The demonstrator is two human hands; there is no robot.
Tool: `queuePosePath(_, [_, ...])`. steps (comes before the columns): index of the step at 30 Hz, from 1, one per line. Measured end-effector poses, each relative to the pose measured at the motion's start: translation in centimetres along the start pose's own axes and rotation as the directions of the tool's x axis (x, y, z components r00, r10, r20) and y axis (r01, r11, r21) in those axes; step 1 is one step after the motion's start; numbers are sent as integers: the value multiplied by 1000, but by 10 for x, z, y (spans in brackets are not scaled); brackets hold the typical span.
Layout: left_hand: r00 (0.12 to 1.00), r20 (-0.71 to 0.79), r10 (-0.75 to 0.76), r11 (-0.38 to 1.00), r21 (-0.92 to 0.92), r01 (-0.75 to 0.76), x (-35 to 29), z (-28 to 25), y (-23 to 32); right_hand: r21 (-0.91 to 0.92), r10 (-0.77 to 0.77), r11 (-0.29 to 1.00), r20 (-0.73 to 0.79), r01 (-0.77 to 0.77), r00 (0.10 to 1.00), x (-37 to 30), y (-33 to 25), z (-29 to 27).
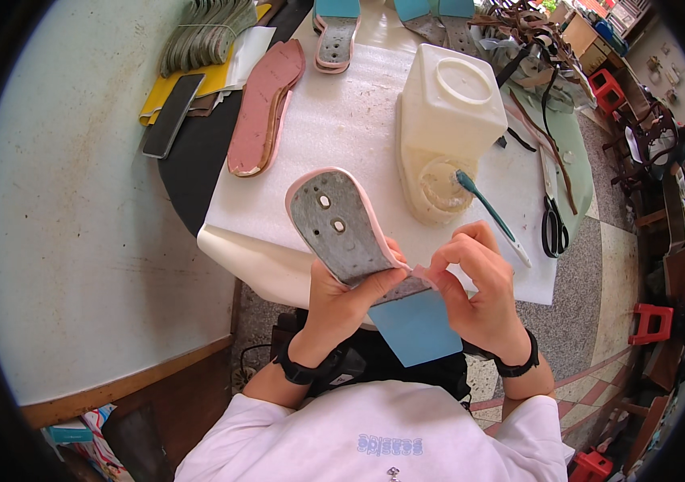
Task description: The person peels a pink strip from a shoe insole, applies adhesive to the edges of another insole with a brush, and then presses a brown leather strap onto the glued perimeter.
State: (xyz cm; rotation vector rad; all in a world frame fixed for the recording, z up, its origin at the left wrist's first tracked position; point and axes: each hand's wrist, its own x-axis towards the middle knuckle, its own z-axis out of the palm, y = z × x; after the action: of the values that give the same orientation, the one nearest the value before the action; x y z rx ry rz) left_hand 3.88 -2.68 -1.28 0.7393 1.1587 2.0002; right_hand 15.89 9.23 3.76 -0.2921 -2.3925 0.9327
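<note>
My left hand point(336, 309) is closed around the middle of a grey insole board point(334, 233) with pink edging and small holes. The board is tilted up, its wide end pointing away from me. At the near end, my right hand point(480, 281) pinches a flap of the pink edging point(423, 275) between thumb and fingers. A light blue sheet point(419, 328) hangs from the board's near end, over my lap. Beyond my right hand stands a translucent plastic glue container point(455, 96) with an open pocket, and a teal-and-white brush point(491, 213) leans out of it.
A white foam sheet point(334, 120) covers the table. Pink soles point(266, 112), a phone point(173, 116) and bundled grey pieces point(206, 40) lie at the left. Similar blue-ended boards point(337, 40) are at the back. Black-handled scissors point(553, 221) and leather scraps point(531, 44) lie at the right.
</note>
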Motion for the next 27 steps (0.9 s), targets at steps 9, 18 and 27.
queuePosePath(9, [999, 32, 1, 999, -48, 0, 1, 0, -1, 15, 6, 1000, 14, -6, 1000, 1, 1, -1])
queuePosePath(18, [999, 27, -44, 997, -66, 45, 3, -1, -1, 46, 0, 999, -11, 0, 1000, 1, 4, 1])
queuePosePath(27, [997, 37, -65, 988, -137, 69, 3, -1, -2, 174, 139, 974, 49, -145, 989, -1, 6, 0])
